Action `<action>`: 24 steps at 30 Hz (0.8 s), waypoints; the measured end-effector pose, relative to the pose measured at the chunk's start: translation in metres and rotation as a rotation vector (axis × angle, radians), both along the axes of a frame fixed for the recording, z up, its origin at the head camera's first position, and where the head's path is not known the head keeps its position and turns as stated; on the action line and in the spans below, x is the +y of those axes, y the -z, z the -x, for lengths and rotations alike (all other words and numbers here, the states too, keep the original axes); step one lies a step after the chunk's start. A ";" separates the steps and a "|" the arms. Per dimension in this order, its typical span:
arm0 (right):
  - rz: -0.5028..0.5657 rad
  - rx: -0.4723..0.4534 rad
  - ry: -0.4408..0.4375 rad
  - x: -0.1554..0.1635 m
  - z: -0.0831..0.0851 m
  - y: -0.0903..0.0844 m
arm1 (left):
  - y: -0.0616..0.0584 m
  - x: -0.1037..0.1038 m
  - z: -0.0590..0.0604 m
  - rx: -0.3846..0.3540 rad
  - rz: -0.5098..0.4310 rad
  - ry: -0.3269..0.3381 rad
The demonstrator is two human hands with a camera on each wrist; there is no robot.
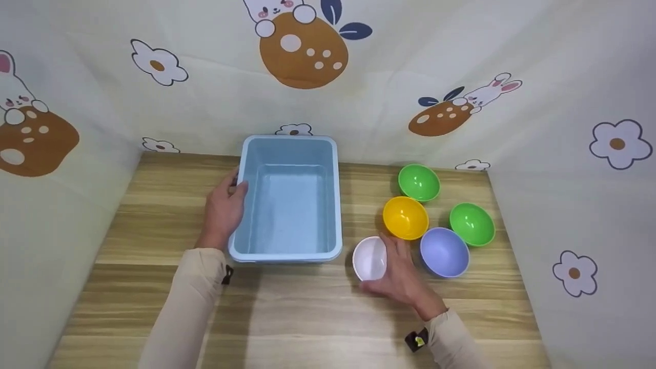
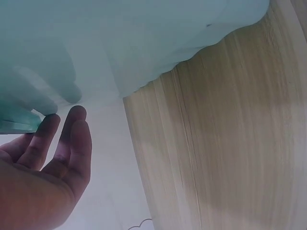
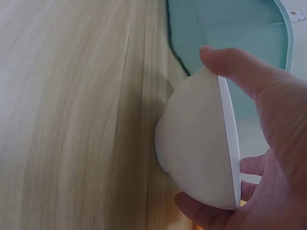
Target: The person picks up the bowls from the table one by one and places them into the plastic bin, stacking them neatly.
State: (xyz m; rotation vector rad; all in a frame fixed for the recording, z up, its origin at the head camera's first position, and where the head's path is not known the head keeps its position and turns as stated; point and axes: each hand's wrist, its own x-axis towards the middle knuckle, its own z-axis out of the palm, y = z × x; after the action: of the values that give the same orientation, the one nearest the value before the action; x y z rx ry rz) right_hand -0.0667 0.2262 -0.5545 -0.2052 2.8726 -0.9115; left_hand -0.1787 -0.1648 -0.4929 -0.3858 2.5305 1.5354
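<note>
A light blue plastic basin stands on the wooden table with nothing inside. My left hand holds its left rim, thumb over the edge; in the left wrist view the fingers lie against the outer wall under the rim. To the right of the basin is a small white bowl. Gripping that bowl across its rim is my right hand, thumb at the near side and fingers at the far side. In the right wrist view the white bowl is upright, its foot at or just above the tabletop.
Right of the basin stand an orange bowl, a purple bowl, a green bowl at the back and another green bowl farther right. Patterned cloth encloses the table at the back and both sides.
</note>
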 end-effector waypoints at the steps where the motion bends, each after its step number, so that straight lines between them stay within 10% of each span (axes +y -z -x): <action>1: -0.003 0.001 0.001 0.000 0.000 0.000 | 0.000 0.000 0.000 -0.002 -0.003 -0.001; 24: 0.020 0.007 -0.027 0.012 0.016 -0.054 | 0.000 0.006 0.001 0.002 0.027 -0.019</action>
State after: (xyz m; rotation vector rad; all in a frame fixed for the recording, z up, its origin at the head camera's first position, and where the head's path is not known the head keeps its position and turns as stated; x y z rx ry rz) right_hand -0.0826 0.2386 -0.5003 -0.2486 2.8611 -0.9375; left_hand -0.1793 -0.1586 -0.4925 -0.4135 2.5586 1.5108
